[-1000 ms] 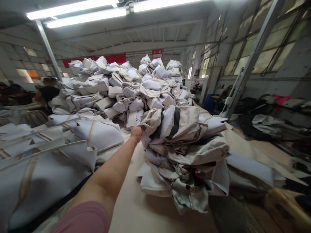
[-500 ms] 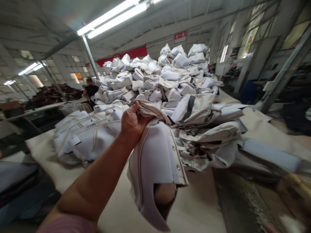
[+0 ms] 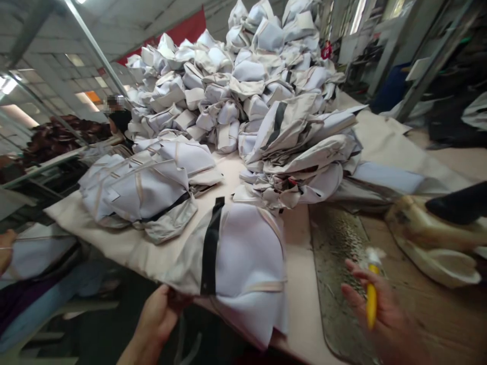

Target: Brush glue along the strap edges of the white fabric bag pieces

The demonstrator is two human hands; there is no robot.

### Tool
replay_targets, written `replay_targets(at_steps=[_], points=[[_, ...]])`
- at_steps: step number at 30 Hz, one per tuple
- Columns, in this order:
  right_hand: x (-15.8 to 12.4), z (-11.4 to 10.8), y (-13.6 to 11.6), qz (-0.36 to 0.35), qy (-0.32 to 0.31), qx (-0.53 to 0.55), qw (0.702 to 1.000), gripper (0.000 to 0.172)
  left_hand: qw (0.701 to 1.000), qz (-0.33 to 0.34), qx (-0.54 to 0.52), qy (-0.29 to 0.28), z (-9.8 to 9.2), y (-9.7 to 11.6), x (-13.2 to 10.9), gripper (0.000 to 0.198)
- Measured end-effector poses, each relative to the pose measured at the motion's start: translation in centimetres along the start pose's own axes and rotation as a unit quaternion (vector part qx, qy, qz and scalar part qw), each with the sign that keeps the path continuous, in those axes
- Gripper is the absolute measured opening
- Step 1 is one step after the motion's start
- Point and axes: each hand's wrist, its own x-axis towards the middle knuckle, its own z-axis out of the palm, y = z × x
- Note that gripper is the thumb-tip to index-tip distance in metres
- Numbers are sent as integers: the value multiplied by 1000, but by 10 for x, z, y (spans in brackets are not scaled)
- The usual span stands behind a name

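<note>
In the head view, my left hand (image 3: 158,314) is closed on the near left edge of a sewn fabric piece (image 3: 251,248). The piece is grey and white, with a black strip and beige seam tape, and lies over the table's front edge. My right hand (image 3: 388,314), at the lower right, holds a small brush (image 3: 371,304) with a yellow handle and pale bristles pointing up. The fingers of that hand are partly spread and slightly blurred. A cut, yellowish plastic container (image 3: 422,238) stands beyond the brush.
A tall heap of similar sewn pieces (image 3: 228,91) fills the far table. Smaller stacks lie at left (image 3: 140,187) and right (image 3: 304,157). A stained board (image 3: 338,274) lies beside the cloth-covered tabletop (image 3: 300,268). Another person's hand (image 3: 5,248) is at far left.
The fabric piece, held up by my left hand before, now lies on the table, turned. My left hand has shifted down to its near edge. My right hand shows with the brush; the view tilts lower.
</note>
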Motion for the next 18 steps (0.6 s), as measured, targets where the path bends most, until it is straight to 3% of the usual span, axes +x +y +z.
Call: replay_targets(at_steps=[1,2,5,7,10,13,16,18], points=[[-4,7,6,23,-19,-15,999,45,997,-43,68,16,-14,-19,14,32],[-9,15,11,38,-37,-23,998,47,991,-27,121,48,-27,-32,27,39],[-21,43,19,31,-89,-22,995,47,965,129,203,110,-42,-38,61,52],[-25,61,18,13,-107,-25,994,47,929,230,279,80,-31,-23,78,63],[-28,88,12,7,-145,-27,989,49,884,293,364,11,2,4,96,76],[-29,113,4,9,-189,-19,982,46,896,243,361,-91,36,17,102,78],[-30,132,-2,4,-165,19,986,41,914,104,312,-237,57,14,97,65],[-30,138,-4,32,-141,58,988,39,926,10,243,-288,64,9,90,56]])
